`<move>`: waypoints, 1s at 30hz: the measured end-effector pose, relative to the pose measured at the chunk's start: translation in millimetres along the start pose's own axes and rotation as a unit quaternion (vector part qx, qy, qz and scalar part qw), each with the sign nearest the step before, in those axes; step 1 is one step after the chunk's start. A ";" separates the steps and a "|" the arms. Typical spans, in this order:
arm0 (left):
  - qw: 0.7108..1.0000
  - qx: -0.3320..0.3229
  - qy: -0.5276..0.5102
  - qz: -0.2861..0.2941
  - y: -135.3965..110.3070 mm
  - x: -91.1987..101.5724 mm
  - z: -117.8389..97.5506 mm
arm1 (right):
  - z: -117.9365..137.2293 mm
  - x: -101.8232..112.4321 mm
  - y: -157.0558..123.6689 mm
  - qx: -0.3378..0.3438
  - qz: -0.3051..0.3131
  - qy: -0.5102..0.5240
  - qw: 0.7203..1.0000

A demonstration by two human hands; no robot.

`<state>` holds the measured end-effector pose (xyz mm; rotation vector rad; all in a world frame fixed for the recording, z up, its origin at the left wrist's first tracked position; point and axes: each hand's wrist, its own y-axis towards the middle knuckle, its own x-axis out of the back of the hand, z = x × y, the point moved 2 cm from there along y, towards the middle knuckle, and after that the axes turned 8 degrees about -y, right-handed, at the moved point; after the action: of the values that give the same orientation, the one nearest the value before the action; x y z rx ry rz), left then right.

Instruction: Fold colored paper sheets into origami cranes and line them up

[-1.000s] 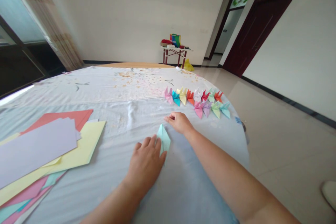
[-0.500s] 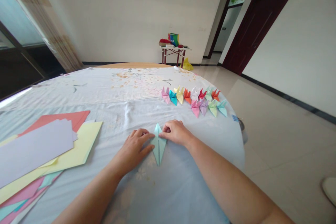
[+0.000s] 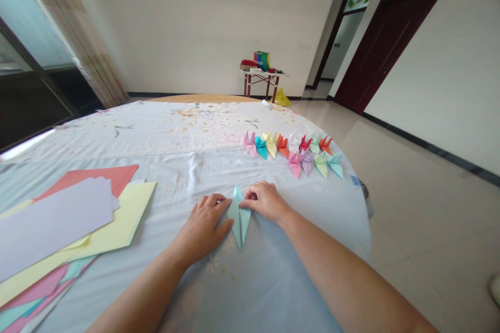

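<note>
A pale aqua paper (image 3: 239, 223), folded into a narrow diamond with a slit down its middle, lies on the tablecloth in front of me. My left hand (image 3: 207, 223) holds its left edge, with the thumb low and the index finger higher up. At the upper right edge my right hand (image 3: 265, 202) pinches the paper between thumb and index finger, its other fingers curled. Farther off to the right stand several folded paper cranes in two rows, among them a pink crane (image 3: 295, 165) and a light blue crane (image 3: 335, 165).
Stacked coloured sheets lie at the left, with a lavender sheet (image 3: 58, 221) on top, a yellow sheet (image 3: 136, 208) under it and a red sheet (image 3: 125, 177) behind. A floral cloth (image 3: 187, 130) covers the round table. A small side table (image 3: 262, 75) stands by the wall.
The view has shifted slightly, so everything sits a little farther right. Both hands keep their places on the folded paper, which looks turned a touch.
</note>
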<state>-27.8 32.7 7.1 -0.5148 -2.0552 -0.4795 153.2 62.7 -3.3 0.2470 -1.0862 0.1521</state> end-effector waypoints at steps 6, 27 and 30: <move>1.000 0.009 0.023 -0.014 -1.3 -3.5 -2.6 | 2.5 2.0 1.4 -0.014 0.012 -0.010 1.000; 0.999 0.034 0.039 -0.009 -4.3 -7.0 -40.6 | 0.5 3.6 2.6 0.002 0.018 0.005 1.000; 0.998 0.031 0.055 -0.008 -4.6 -9.6 -39.2 | 1.6 3.9 2.7 -0.002 0.013 0.000 1.000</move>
<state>1.7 6.8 17.4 -0.4270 -1.9631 -0.4429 152.9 64.8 1.2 0.2288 -1.0892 0.1738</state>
